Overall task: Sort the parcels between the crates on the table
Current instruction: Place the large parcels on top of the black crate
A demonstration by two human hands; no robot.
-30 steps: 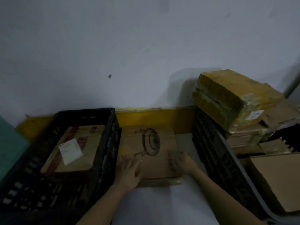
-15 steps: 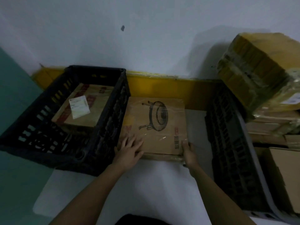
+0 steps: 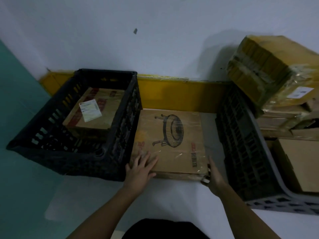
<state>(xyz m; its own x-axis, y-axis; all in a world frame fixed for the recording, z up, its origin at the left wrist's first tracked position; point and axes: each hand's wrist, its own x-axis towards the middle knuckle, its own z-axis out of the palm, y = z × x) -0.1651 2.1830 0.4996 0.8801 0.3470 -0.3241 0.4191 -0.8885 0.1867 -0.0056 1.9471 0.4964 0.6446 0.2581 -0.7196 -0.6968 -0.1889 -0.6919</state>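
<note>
Between the crates lies the fan-printed parcel [image 3: 170, 142], left hand [image 3: 140, 169] flat on it, right hand [image 3: 213, 176] gripping its corner; black crate [image 3: 72, 149] holds one labelled parcel [image 3: 94, 111] (grey crate [image 3: 241, 152] heaped with parcels [image 3: 269, 69])

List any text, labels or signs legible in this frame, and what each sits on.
None can be read.
Flat brown cardboard parcel with a fan drawing: red and dark print, blurred.
White shipping label on the brown parcel in the black plastic crate: too small.
White label on the yellow tape-wrapped parcel: too small.
</note>
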